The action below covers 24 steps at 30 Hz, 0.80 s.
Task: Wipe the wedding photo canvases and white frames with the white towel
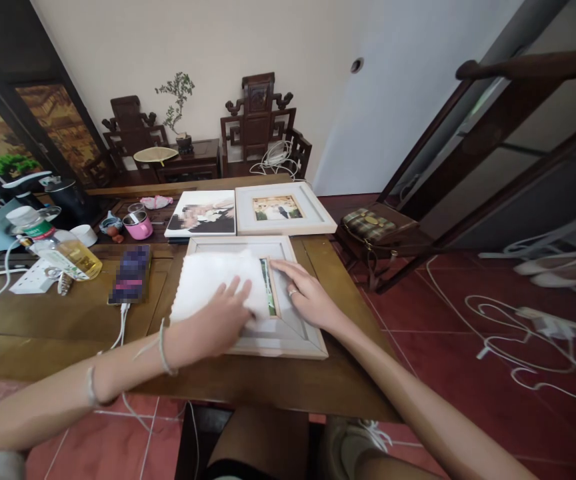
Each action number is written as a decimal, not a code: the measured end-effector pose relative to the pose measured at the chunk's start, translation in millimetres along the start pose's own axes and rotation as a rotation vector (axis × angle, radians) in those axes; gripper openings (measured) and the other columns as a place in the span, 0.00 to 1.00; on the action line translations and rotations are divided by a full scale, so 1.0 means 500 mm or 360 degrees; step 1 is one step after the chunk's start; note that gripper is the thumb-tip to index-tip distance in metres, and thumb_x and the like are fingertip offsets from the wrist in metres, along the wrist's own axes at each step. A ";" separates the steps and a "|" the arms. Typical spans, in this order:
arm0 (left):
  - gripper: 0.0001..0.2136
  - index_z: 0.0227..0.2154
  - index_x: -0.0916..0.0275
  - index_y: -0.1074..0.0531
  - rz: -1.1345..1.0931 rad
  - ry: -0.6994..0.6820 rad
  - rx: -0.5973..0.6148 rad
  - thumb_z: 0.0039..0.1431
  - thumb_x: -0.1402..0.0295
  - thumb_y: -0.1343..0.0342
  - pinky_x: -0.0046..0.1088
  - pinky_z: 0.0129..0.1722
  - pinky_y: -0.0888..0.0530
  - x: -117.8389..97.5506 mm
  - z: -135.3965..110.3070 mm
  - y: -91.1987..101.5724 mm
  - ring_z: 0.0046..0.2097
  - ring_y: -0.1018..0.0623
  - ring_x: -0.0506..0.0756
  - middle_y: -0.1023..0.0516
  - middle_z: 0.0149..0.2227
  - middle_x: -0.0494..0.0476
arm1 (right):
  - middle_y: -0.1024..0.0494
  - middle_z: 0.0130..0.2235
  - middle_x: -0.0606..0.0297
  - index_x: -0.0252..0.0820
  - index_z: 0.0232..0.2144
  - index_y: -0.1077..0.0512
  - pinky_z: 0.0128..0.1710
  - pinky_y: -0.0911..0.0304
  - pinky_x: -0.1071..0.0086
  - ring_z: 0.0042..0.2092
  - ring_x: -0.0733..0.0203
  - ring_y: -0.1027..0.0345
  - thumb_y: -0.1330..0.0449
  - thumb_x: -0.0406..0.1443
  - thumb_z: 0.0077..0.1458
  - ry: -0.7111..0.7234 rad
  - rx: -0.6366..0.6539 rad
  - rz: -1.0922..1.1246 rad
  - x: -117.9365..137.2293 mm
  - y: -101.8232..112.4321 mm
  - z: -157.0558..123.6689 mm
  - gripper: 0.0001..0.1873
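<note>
A white picture frame (pixel 313 339) lies flat at the table's near edge. Over its left part rests a white padded sheet (pixel 198 273), perhaps foam or tissue. My left hand (pixel 225 313) lies on this sheet with fingers spread. My right hand (pixel 308 297), a ring on one finger, rests on the frame's right side, its fingers stretched towards the inner border. Between the sheet and my right hand shows a strip of a greenish picture (pixel 270 287) with a thin wooden border. Most of that picture is hidden under the sheet.
Behind lie a second framed photo (pixel 281 208) and a photo album or print (pixel 203 212). Leftward are a phone (pixel 131 273) on a cable, a bottle (pixel 71 253), a power strip (pixel 33 277) and a pink cup (pixel 138 225). A checked bag (pixel 371 227) sits on a chair at right.
</note>
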<state>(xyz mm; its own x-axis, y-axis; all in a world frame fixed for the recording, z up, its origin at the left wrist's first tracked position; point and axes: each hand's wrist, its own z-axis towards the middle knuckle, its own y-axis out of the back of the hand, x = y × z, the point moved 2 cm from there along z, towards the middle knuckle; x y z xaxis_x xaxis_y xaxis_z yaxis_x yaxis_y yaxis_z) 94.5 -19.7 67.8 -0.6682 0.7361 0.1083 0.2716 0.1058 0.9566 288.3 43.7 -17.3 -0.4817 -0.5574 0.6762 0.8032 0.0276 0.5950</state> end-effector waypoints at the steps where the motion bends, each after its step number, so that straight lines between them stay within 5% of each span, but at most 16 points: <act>1: 0.13 0.43 0.71 0.25 -0.0028 -0.0051 0.0012 0.55 0.78 0.47 0.49 0.60 0.38 -0.020 -0.020 0.003 0.66 0.46 0.74 0.46 0.65 0.77 | 0.32 0.59 0.54 0.42 0.57 0.34 0.63 0.47 0.48 0.62 0.52 0.41 0.53 0.23 0.47 -0.0009 0.0005 -0.0002 0.001 0.001 0.000 0.34; 6: 0.12 0.43 0.68 0.26 -0.0125 -0.0128 -0.0020 0.55 0.76 0.45 0.49 0.60 0.38 -0.066 -0.057 0.000 0.66 0.46 0.73 0.47 0.66 0.74 | 0.31 0.59 0.55 0.42 0.57 0.34 0.63 0.48 0.48 0.62 0.53 0.41 0.53 0.24 0.47 -0.0018 -0.0004 0.0002 0.003 0.001 0.001 0.34; 12: 0.16 0.46 0.72 0.27 -0.0010 0.0114 -0.0220 0.56 0.81 0.51 0.52 0.60 0.41 0.008 0.044 -0.021 0.66 0.49 0.73 0.49 0.66 0.78 | 0.30 0.58 0.57 0.43 0.56 0.33 0.63 0.47 0.48 0.61 0.52 0.40 0.52 0.25 0.49 -0.0015 -0.0038 0.0017 0.000 0.000 -0.001 0.32; 16: 0.21 0.53 0.70 0.32 0.0014 0.0201 -0.0232 0.56 0.82 0.52 0.55 0.60 0.42 0.050 0.113 -0.014 0.67 0.51 0.73 0.53 0.67 0.75 | 0.33 0.61 0.57 0.44 0.58 0.35 0.64 0.48 0.49 0.63 0.52 0.42 0.52 0.33 0.59 -0.0087 -0.0081 0.0001 0.010 0.004 0.000 0.25; 24: 0.20 0.53 0.69 0.32 0.0050 0.0034 -0.0233 0.58 0.81 0.52 0.60 0.58 0.41 0.003 0.146 -0.024 0.67 0.52 0.76 0.54 0.68 0.73 | 0.34 0.62 0.59 0.46 0.59 0.35 0.66 0.51 0.52 0.64 0.54 0.44 0.57 0.46 0.65 -0.0095 -0.0219 0.0123 0.025 0.009 0.000 0.25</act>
<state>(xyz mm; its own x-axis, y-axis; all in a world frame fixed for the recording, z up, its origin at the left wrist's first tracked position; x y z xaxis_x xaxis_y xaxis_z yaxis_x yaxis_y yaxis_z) 140.7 28.9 36.6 -0.6760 0.7229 0.1432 0.1897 -0.0170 0.9817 286.0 36.5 -6.0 -0.4334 -0.5076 0.7446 0.8771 -0.0478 0.4779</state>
